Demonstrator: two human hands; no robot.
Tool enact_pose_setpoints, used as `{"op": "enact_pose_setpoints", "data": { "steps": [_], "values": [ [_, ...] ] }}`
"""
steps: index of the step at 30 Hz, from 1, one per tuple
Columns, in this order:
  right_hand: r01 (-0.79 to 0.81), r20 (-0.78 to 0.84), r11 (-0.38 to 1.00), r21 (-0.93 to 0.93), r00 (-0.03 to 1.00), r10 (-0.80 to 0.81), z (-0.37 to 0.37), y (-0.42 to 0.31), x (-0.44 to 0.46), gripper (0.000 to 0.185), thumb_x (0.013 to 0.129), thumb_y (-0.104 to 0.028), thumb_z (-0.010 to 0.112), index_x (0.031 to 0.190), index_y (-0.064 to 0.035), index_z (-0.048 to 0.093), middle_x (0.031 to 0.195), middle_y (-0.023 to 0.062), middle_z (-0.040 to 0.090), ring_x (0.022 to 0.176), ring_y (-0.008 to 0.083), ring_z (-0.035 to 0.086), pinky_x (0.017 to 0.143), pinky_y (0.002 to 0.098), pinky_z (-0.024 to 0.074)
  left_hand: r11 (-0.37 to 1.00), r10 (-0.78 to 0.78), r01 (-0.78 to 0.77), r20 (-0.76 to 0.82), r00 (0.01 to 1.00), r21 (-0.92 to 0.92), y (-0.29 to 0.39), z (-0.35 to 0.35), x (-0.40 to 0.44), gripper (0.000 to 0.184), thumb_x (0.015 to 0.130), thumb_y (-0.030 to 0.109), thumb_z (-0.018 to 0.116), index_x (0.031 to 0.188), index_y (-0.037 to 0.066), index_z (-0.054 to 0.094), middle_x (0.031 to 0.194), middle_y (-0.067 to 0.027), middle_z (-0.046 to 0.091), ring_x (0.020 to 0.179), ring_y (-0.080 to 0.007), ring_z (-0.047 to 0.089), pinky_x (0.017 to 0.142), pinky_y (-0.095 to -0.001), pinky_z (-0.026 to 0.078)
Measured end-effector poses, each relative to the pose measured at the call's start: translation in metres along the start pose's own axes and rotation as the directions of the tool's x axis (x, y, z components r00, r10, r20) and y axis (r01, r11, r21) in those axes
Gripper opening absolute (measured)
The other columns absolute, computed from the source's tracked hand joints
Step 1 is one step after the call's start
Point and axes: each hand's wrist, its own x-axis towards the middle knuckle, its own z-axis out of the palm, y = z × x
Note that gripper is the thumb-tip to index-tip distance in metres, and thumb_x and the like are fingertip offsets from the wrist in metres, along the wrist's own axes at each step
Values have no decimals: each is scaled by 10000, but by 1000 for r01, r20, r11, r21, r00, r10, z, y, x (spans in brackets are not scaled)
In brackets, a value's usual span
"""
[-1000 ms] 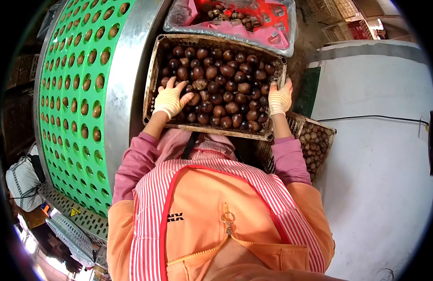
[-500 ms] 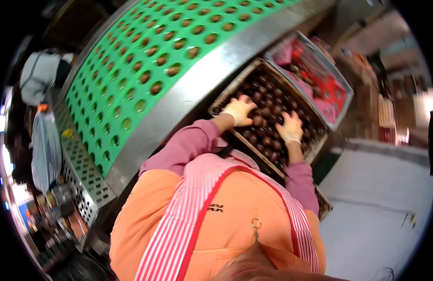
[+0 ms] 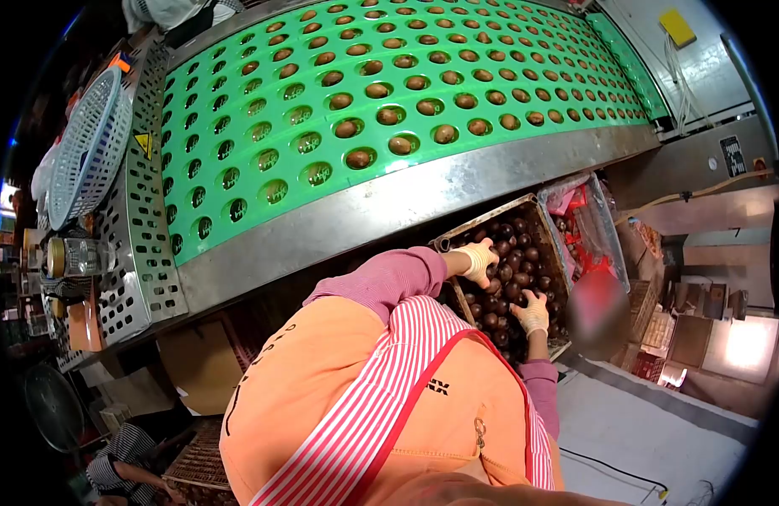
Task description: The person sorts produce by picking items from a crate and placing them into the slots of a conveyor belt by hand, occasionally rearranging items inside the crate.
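A worn crate (image 3: pixel 545 221) of shiny dark brown eggs (image 3: pixel 517 261) stands in front of me, beside a metal machine edge. My left hand (image 3: pixel 475 260), in a pale glove, rests on the eggs at the crate's left side, thumb and fingers apart. Over the eggs on the right side is my right hand (image 3: pixel 533 314), also gloved, with fingers spread and slightly curled. Both hands touch eggs; whether an egg lies under either palm is hidden. Beyond the crate's right wall is a grey bin (image 3: pixel 609 221) with red and pink plastic in it.
A green cupped conveyor (image 3: pixel 322 139) with brown eggs in many cups runs behind a steel rim (image 3: pixel 389 201). On the left are a perforated metal panel (image 3: pixel 136 270), a pale basket (image 3: pixel 90 148) and a jar (image 3: pixel 69 256). Another person's striped sleeve (image 3: pixel 132 447) shows lower left near a crate.
The view has turned, so more of the conveyor shows and the crate sits farther right and lower. Both hands stay over the eggs, their fingers now more curled.
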Motion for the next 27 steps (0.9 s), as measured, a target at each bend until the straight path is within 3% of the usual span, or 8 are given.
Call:
{"op": "enact_pose_setpoints", "data": {
  "steps": [6, 9, 11, 13, 19, 21, 24, 27],
  "values": [
    [-60, -14, 998, 16, 998, 60, 0, -9, -3, 659, 795, -391, 755, 1368, -158, 527, 1482, 155, 362, 1186, 391, 551, 952, 468, 483, 997, -59, 56, 60, 996, 55, -10, 9, 14, 783, 645, 427, 829, 1338, 170, 574, 1426, -203, 375, 1179, -386, 550, 974, -450, 477],
    [53, -247, 969, 243, 969, 9, 41, 49, 22, 739, 770, -431, 777, 1392, -137, 508, 1447, 192, 413, 1197, 361, 552, 968, 434, 464, 959, -34, -10, -148, 988, -283, -20, 20, 20, 784, 629, 438, 839, 1313, 140, 594, 1368, -211, 448, 1170, -395, 554, 970, -431, 474],
    [118, -235, 511, 852, 957, 171, 68, 77, 34, 861, 700, -622, 773, 1368, -135, 529, 1225, 94, 610, 1091, 261, 581, 919, 393, 454, 821, -119, -20, -204, 972, -570, -10, 11, 10, 806, 625, 436, 854, 1307, 95, 592, 1276, -220, 555, 1140, -355, 582, 972, -395, 463],
    [-4, -19, 110, 994, 978, 207, 22, 30, -22, 815, 715, -677, 730, 1311, -147, 563, 1153, 18, 638, 941, 193, 600, 710, 323, 471, 640, -185, -29, -191, 964, -767, -16, 21, 18, 783, 667, 392, 850, 1309, 38, 573, 1219, -195, 608, 1120, -319, 595, 960, -389, 471],
    [20, 143, -708, 706, 975, 170, 34, 35, -4, 583, 801, -588, 690, 1170, -147, 593, 963, 0, 638, 556, 123, 496, 374, 193, 251, -255, -62, -77, -63, 996, -964, 11, -3, -37, 374, 801, 290, 744, 1072, 76, 601, 1009, -82, 628, 755, -191, 613, 609, -306, 534],
    [-27, 49, -805, 593, 999, 2, 13, 5, -15, 654, 790, -606, 688, 1208, -117, 574, 916, 19, 612, 551, 125, 456, 370, 197, 256, -564, -29, -31, -17, 999, -825, 20, -18, -62, 357, 837, 372, 694, 1032, 108, 555, 904, -71, 633, 604, -191, 609, 487, -275, 525],
    [-244, -117, -687, 684, 893, -434, 12, 1, -6, 742, 795, -644, 656, 1288, -102, 537, 885, 52, 574, 632, 114, 475, 377, 203, 281, -750, 69, -26, -117, 991, -661, 5, -36, -105, 352, 862, 438, 668, 1062, 174, 549, 1096, -99, 627, 927, -241, 660, 580, -323, 579],
    [-101, -53, -585, 805, 969, -240, -24, -80, -21, 697, 806, -619, 655, 1274, -114, 549, 997, 57, 606, 671, 116, 524, 443, 221, 384, -783, 145, -74, -297, 944, -618, -29, -52, -152, 239, 914, 375, 626, 996, 160, 561, 1102, -90, 605, 910, -262, 642, 572, -285, 529]
  ]
}}
